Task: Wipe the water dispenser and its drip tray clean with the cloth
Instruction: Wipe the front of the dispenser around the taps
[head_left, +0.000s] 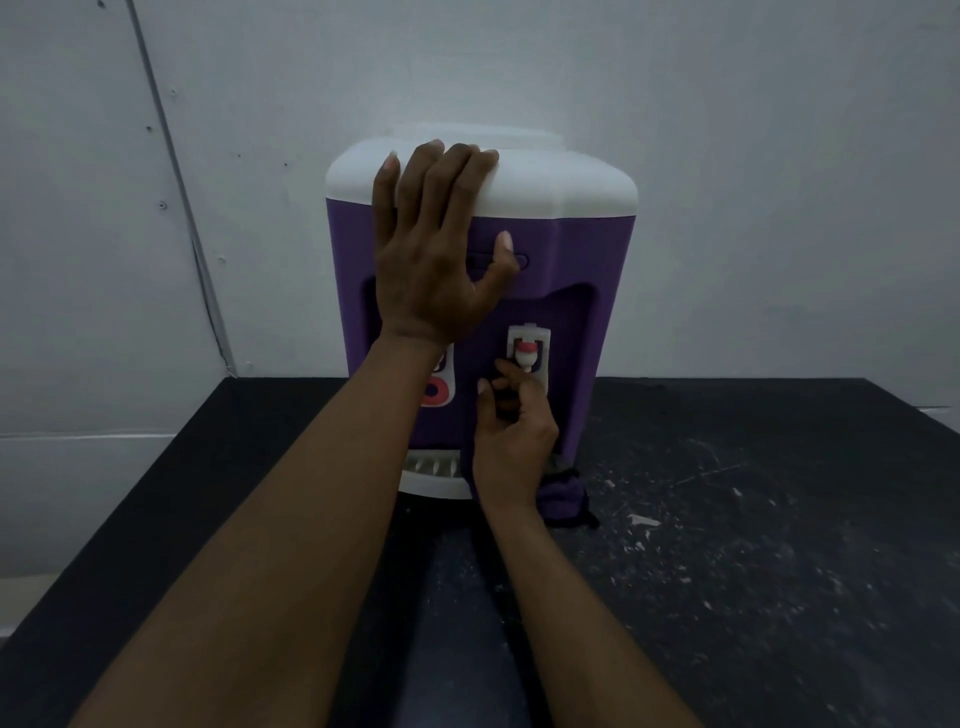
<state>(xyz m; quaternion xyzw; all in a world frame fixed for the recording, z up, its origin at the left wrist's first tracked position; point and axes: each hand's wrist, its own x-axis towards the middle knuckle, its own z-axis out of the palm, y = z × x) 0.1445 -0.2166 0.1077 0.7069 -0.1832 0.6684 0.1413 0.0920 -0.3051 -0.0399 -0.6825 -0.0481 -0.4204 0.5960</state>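
A purple water dispenser (587, 249) with a white top stands on a black table against the wall. My left hand (436, 244) lies flat against its upper front, fingers spread over the white lid edge. My right hand (511, 431) is in the tap recess just under the right tap (527, 351), gripping a purple cloth (563, 496) that hangs down over the right part of the white drip tray (431, 473). My left wrist partly hides the left tap (439, 387), which has a red ring.
The black table (753, 545) is scuffed, with white specks to the right of the dispenser. A grey wall (727, 156) rises right behind it. The table's left edge runs diagonally near my left forearm.
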